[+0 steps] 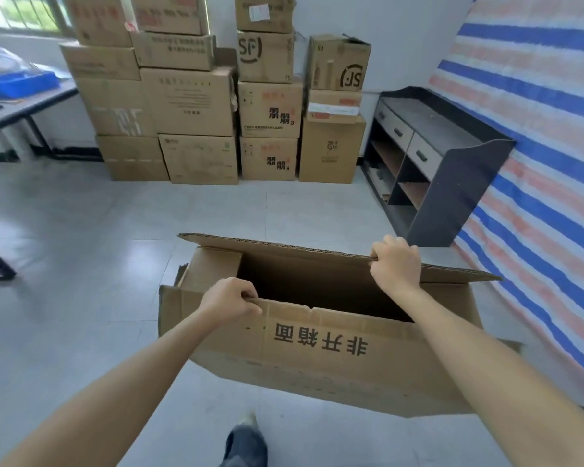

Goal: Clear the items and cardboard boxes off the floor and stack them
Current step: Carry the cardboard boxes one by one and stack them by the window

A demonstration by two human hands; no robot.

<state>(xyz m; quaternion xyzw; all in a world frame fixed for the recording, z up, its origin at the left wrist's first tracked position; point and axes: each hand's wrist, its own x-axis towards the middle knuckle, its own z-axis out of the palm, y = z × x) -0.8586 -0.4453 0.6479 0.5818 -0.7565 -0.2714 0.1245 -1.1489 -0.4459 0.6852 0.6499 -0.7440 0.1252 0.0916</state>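
A large open cardboard box (334, 362) with black printed characters on its near side hangs in front of me, lifted off the grey tiled floor. My left hand (230, 299) is shut on the box's near top edge at the left. My right hand (395, 264) is shut on the far flap at the right. The box's inside looks dark, and I see nothing in it. Against the far wall stands a stack of cardboard boxes (196, 102), several columns wide.
A dark cabinet (452, 156) with drawers and open shelves lies along the striped tarp wall (536, 129) at the right. A grey table (21, 106) with a blue tray (17, 83) stands at the left. My leg and shoe (246, 443) show below the box.
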